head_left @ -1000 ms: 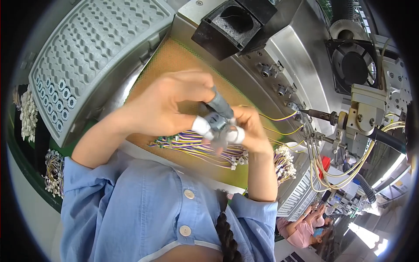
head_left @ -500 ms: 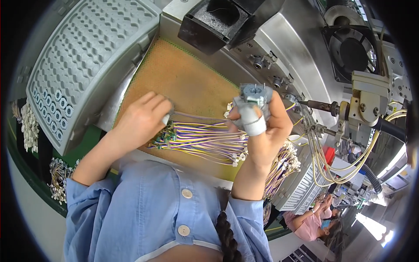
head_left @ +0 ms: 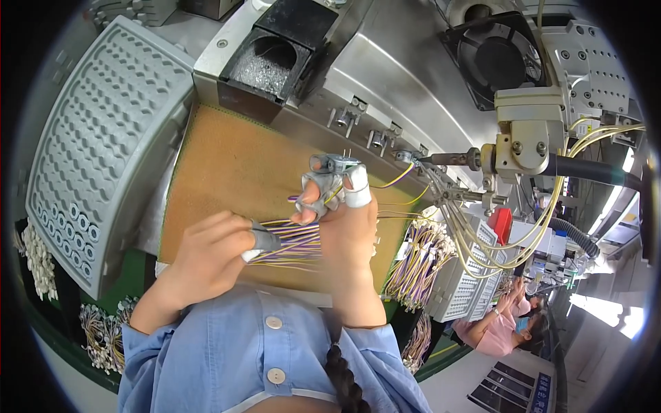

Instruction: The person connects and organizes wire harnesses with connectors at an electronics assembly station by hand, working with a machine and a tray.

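Note:
My right hand (head_left: 350, 220), with grey finger covers and one white-wrapped finger, holds up a small round metal part (head_left: 341, 164) with thin pins pointing up. Behind that hand runs a bundle of yellow and purple wires (head_left: 296, 242), lying on the brown mat (head_left: 227, 162). My left hand (head_left: 213, 251) has its fingers drawn together over the left end of the bundle. Its grey-covered fingertips hide that end, so whatever they pinch cannot be made out.
A grey moulded tray (head_left: 103, 131) at the left holds several round metal parts in its near corner. A soldering iron (head_left: 451, 158) points toward a row of metal fixtures (head_left: 375, 140). More wire bundles (head_left: 420, 265) hang at right. A co-worker in pink (head_left: 499, 330) sits farther off.
The whole view has shifted. My right hand has turned and come nearer the left one, with the round part still in it. My left hand now covers the green circuit boards at the wire ends.

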Motion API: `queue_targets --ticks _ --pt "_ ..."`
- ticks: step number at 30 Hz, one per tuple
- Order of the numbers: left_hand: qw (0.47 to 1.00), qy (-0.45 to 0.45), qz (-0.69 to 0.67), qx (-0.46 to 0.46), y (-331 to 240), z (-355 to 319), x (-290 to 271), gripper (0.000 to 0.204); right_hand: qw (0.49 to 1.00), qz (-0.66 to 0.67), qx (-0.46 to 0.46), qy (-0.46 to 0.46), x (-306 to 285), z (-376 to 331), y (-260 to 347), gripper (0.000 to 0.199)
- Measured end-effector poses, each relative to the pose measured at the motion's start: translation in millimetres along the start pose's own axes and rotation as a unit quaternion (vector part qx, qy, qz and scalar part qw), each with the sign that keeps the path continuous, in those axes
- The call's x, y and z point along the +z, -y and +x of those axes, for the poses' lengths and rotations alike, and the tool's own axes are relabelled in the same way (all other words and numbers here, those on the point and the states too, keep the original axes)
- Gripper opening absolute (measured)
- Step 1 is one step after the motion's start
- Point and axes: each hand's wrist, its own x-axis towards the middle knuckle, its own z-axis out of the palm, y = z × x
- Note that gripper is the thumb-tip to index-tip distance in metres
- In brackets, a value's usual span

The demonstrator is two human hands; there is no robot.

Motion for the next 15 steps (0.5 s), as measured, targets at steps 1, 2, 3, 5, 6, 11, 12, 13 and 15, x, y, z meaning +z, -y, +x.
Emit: queue_targets --ticks 1,2,3,5,6,11,12,13,15 --pt "1.000 -0.001 -0.007 0.003 0.9 1.1 0.5 0.016 1.000 -0.003 -0.005 0.000 0.4 1.7 0.0 0.042" --pt "1.000 -0.001 -0.007 0.005 0.9 1.7 1.2 0.016 1.000 -0.003 -0.006 0.000 1.6 2.8 0.1 0.042" --pt "1.000 0.010 -0.004 0.003 0.5 3.2 2.5 0.016 1.000 0.009 -0.004 -0.008 3.0 4.6 0.5 0.042" --pt "1.000 0.020 -0.001 0.002 -0.6 6.9 5.8 0.015 1.000 0.021 -0.002 -0.015 8.0 8.8 1.8 0.041" --pt "0.995 0.075 -0.043 -0.041 -1.3 9.6 8.4 0.018 1.000 0.017 -0.003 -0.016 12.1 11.4 3.2 0.040" --pt "0.990 0.136 -0.035 -0.017 19.1 21.9 42.2 0.034 0.995 0.072 -0.027 -0.062 26.9 27.3 -0.5 0.040" --pt "0.990 0.136 -0.034 -0.017 20.8 28.5 42.5 0.034 0.995 0.072 -0.028 -0.061 28.5 30.4 2.0 0.040" --pt "0.994 0.104 -0.014 -0.012 19.9 38.1 41.7 0.032 0.994 0.074 -0.038 -0.068 30.3 34.6 5.6 0.041" --pt "0.997 0.077 0.006 -0.015 22.4 45.1 43.6 0.031 0.995 0.081 -0.046 -0.020 20.8 35.2 2.7 0.043"
